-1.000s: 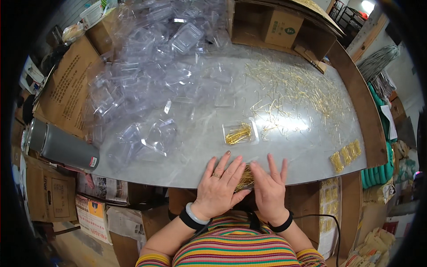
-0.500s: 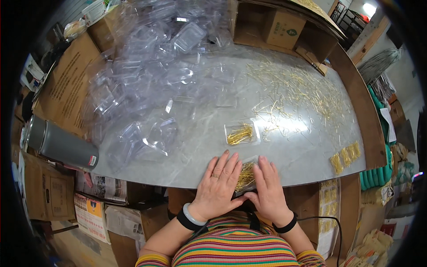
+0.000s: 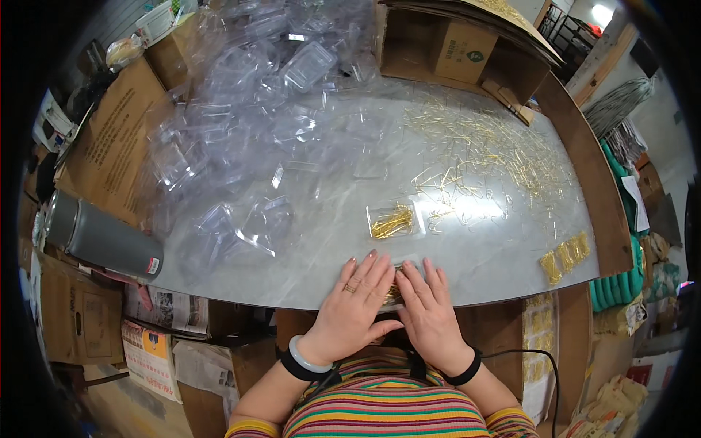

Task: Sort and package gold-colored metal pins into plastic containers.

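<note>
At the table's front edge, a clear plastic box of thin gold wire pins (image 3: 393, 295) lies mostly hidden under my hands. My left hand (image 3: 352, 301) rests flat over its left side, fingers stretched out and together. From the other side my right hand (image 3: 429, 310) covers it, also flat with straight fingers. The thumbs point toward each other just in front of the box. Just beyond my fingertips sits a second clear box (image 3: 392, 221) with a bundle of gold pins in it.
Many empty clear plastic boxes (image 3: 241, 109) heap up at the left and back. Loose gold pins (image 3: 496, 146) spread over the right side, with several bundled packs (image 3: 565, 258) near the right edge. A grey flask (image 3: 106, 235) lies at the left; a cardboard box (image 3: 409, 40) stands behind.
Both hands have closed in over the box, the right hand shifting left, so fewer gold pins show between them. The second box stays in place.
</note>
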Motion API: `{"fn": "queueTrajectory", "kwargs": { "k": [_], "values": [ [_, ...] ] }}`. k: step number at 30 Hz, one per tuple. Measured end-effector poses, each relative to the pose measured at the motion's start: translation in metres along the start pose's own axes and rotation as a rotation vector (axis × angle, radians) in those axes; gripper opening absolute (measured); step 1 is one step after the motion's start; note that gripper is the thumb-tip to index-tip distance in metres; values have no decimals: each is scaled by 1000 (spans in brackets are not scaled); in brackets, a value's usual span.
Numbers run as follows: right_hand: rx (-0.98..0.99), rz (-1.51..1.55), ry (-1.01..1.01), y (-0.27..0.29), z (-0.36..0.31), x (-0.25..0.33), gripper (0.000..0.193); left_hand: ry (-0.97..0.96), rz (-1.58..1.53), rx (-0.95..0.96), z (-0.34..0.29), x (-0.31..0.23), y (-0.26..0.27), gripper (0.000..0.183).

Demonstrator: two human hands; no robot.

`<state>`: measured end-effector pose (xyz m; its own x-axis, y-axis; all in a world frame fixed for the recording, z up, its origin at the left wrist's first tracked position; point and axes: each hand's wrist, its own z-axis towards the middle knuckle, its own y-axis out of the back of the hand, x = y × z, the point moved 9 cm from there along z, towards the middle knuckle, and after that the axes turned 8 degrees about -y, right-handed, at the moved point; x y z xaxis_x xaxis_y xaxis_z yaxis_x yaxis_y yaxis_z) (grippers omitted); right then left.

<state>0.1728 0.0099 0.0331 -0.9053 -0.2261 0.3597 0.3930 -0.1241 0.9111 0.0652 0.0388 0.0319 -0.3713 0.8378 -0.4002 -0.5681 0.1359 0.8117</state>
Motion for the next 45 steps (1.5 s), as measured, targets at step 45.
{"fn": "queueTrajectory", "kwargs": {
  "k": [45],
  "values": [
    [-118, -108, -128, 22, 19, -70, 55, 168, 285, -57, -13, 37, 33, 73]
  ]
}}
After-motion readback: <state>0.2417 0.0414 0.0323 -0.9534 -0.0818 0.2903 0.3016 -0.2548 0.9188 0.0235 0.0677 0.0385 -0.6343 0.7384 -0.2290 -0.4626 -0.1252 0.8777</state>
